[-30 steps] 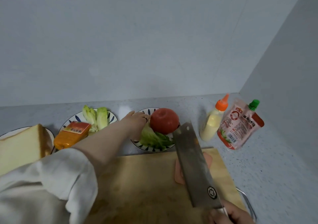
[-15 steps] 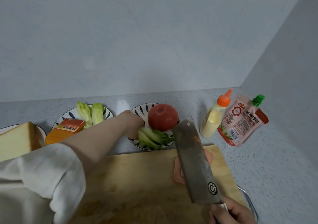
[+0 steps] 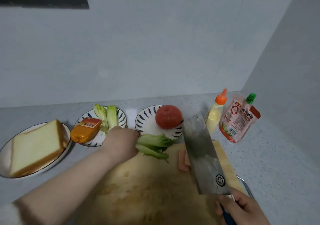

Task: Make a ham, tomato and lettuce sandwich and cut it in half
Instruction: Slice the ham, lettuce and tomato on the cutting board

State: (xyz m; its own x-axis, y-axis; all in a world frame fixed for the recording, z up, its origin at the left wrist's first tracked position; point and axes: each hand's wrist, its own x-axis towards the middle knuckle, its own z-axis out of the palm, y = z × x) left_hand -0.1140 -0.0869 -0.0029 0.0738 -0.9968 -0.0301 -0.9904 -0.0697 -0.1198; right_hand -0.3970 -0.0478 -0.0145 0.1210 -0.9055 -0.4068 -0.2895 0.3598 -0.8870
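My left grip point(image 3: 121, 141) held lettuce leaves point(image 3: 154, 144), trailing rightward onto the board point(image 3: 138, 181) — my right grip point(image 3: 242, 209) clasped the cleaver point(image 3: 202, 155), blade above the ham point(image 3: 182, 162).

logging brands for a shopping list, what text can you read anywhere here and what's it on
"番茄沙司": dark characters on the red sauce pouch.
"海天": seems to be the small logo at the pouch's top, only just legible.
Barcode digits and fine print on the pouch: too small to read.
Label on the ham pack: blurred, unreadable.
Round stamp on the cleaver: one character, not legible.
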